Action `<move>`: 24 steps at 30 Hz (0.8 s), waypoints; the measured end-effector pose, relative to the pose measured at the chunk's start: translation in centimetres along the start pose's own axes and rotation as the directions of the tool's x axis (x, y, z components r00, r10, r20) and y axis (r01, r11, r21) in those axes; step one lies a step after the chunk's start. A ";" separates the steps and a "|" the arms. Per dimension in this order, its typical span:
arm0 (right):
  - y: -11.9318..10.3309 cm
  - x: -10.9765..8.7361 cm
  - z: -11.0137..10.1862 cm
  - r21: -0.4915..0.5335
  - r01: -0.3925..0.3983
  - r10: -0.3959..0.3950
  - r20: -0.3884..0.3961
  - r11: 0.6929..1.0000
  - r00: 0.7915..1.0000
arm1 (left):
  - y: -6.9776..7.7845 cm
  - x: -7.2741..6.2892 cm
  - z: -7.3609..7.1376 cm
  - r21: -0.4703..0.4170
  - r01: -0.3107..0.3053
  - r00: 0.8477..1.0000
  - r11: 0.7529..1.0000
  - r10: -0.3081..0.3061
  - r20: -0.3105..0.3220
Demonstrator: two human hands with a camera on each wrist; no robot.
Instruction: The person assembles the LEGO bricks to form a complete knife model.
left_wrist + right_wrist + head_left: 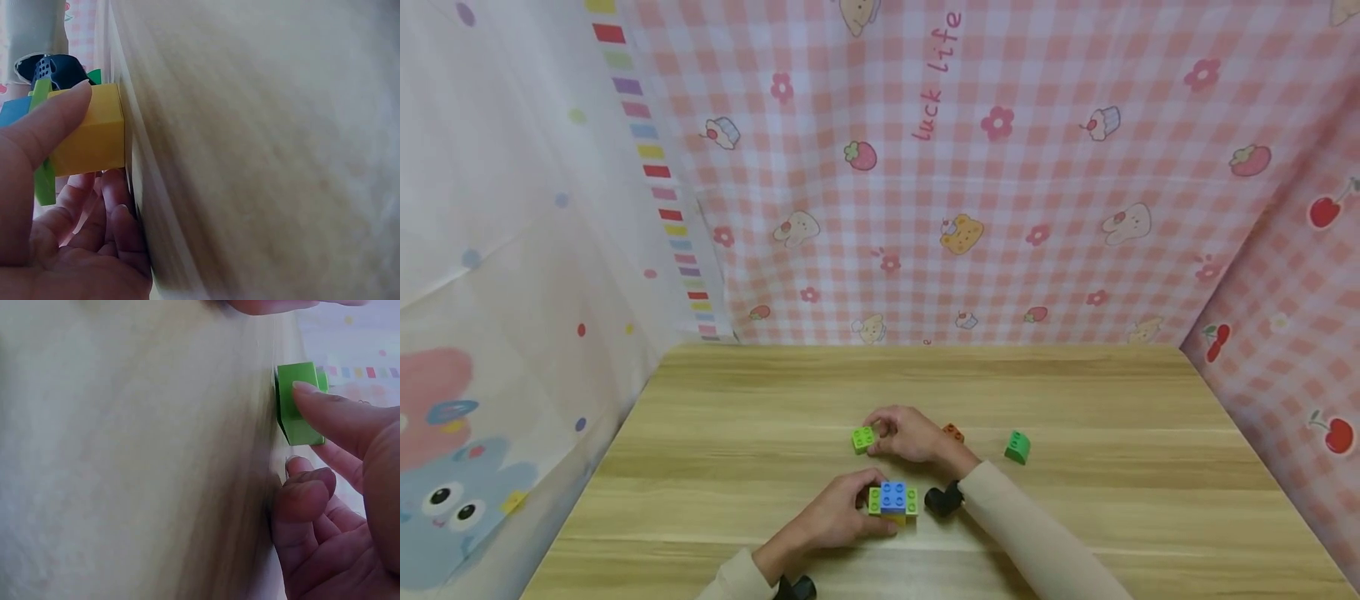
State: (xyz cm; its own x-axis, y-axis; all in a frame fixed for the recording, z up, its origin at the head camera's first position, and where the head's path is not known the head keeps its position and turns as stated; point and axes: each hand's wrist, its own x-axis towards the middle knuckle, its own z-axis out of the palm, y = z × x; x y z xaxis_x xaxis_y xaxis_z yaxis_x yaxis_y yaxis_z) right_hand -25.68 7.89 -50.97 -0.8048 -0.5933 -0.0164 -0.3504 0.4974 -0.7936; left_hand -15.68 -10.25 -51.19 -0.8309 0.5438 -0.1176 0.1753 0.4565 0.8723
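gripping a blue-topped block stack from the left on the near tabletop, the left hand is curling its fingers round it, while the right hand is pinching a lime block farther off.

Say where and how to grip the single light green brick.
Likely best: pinch the light green brick across its near and far walls, from the right, where the right hand is; it is studs-up, with a flat near wall.

A brick stack, blue over lime-green over yellow, stands upright in the grip of the left hand; a lime-green block, studs up, is pinched by the right hand.
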 end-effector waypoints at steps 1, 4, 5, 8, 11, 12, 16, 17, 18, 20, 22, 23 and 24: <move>0.0 0.0 0.0 0.003 -0.004 0.004 -0.003 1.000 1.000 | 0.0 0.0 0.0 0.001 0.003 1.000 1.000 -0.003 -0.001; 0.1 0.0 0.0 0.015 -0.020 0.020 -0.013 1.000 1.000 | -0.1 0.0 0.0 0.004 0.014 1.000 1.000 -0.014 -0.003; 0.0 0.0 0.1 0.025 -0.032 0.032 -0.013 0.999 0.999 | -0.1 0.0 0.0 0.005 0.016 1.000 1.000 -0.016 -0.004; -0.2 -0.3 0.0 0.061 -0.068 0.069 -0.010 0.996 0.998 | -0.1 0.0 0.0 0.003 0.013 1.000 1.000 -0.013 -0.002; -0.6 -0.7 -0.1 0.098 -0.110 0.111 -0.003 0.989 0.994 | 0.0 0.0 0.1 -0.001 0.005 1.000 1.000 -0.005 0.000; -0.8 -0.8 -0.2 0.103 -0.117 0.118 -0.004 0.988 0.993 | 0.0 0.0 0.1 0.000 0.003 1.000 1.000 -0.003 0.001; -1.4 -1.3 -0.7 0.154 -0.142 0.147 -0.019 0.978 0.989 | 0.0 0.0 0.1 0.004 0.003 1.000 1.000 -0.003 -0.001; -1.4 -1.4 -0.9 0.170 -0.148 0.154 -0.021 0.974 0.988 | 0.0 0.0 0.1 0.005 0.003 1.000 1.000 -0.003 -0.001; -1.5 -1.6 -1.1 0.182 -0.148 0.156 -0.026 0.972 0.987 | 0.0 0.0 0.0 0.007 0.009 1.000 1.000 -0.009 0.000; -1.7 -1.8 -1.5 0.176 -0.136 0.146 -0.046 0.975 0.988 | 0.0 0.0 0.0 0.006 0.015 1.000 1.000 -0.015 0.003; -1.7 -2.0 -1.8 0.129 -0.104 0.115 -0.076 0.986 0.990 | 0.0 0.0 0.0 0.002 0.019 1.000 1.000 -0.019 0.006; -1.7 -2.1 -1.9 0.100 -0.082 0.092 -0.094 0.992 0.991 | 0.0 0.0 0.0 0.000 0.022 1.000 1.000 -0.022 0.007; -1.7 -2.3 -2.1 0.066 -0.061 0.068 -0.114 0.996 0.991 | 0.0 0.0 0.0 -0.001 0.025 1.000 1.000 -0.025 0.008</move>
State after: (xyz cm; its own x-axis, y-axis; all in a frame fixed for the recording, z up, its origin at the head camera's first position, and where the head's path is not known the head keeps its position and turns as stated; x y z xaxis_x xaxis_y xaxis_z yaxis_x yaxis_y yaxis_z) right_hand -24.27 9.69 -48.30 -0.8761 -0.4821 -0.0015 -0.2680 0.4898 -0.8296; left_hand -15.71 -10.25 -51.17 -0.8306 0.5381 -0.1432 0.1543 0.4696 0.8693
